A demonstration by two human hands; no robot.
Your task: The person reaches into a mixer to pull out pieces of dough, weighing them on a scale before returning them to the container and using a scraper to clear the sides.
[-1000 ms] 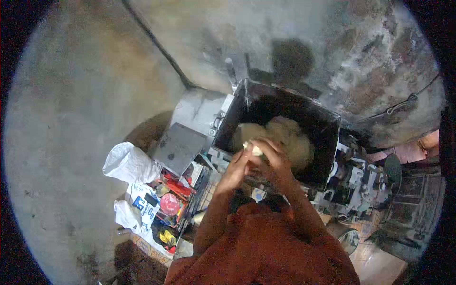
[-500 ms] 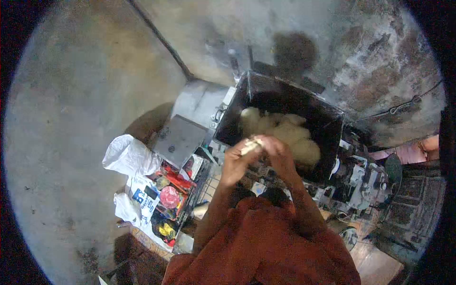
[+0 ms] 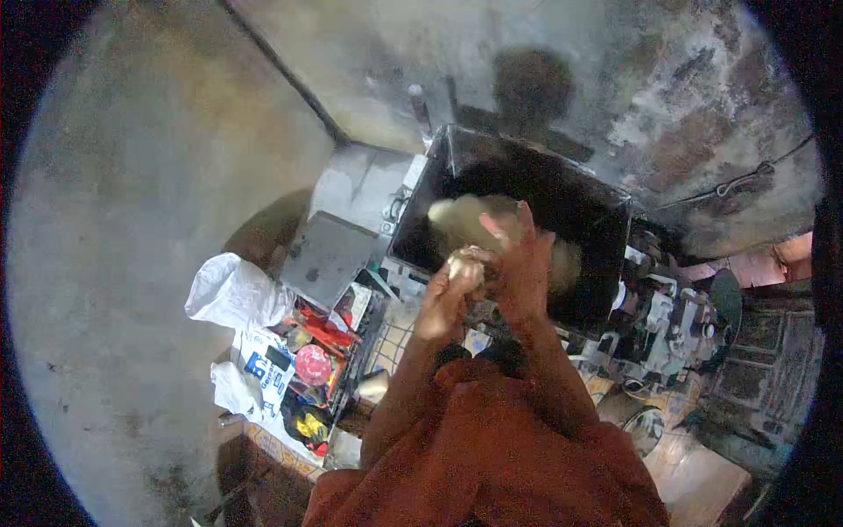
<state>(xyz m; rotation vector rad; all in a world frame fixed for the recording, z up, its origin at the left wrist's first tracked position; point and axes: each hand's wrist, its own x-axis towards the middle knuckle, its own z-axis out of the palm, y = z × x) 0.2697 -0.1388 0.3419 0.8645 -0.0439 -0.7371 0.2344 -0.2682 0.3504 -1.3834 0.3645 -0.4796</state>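
A dark rectangular bin (image 3: 593, 211) stands in front of me, with a large mass of pale dough (image 3: 452, 213) in it. Over its near edge, my left hand (image 3: 444, 294) is closed around a small lump of pale dough (image 3: 466, 267). My right hand (image 3: 524, 277) is right beside it, fingers outstretched and spread over the bin. From this angle the right hand overlaps part of the dough mass.
To the left are a grey metal plate (image 3: 329, 261), a white plastic bag (image 3: 230, 294) and a pink round item (image 3: 313, 364) among clutter. Machine parts (image 3: 672, 325) line the bin's right side. A stained wall (image 3: 685, 114) rises behind.
My right hand has come away from the lump and opened, fingers now stretched forward over the bin. The left hand keeps the lump, slightly lower. The view has shifted a little.
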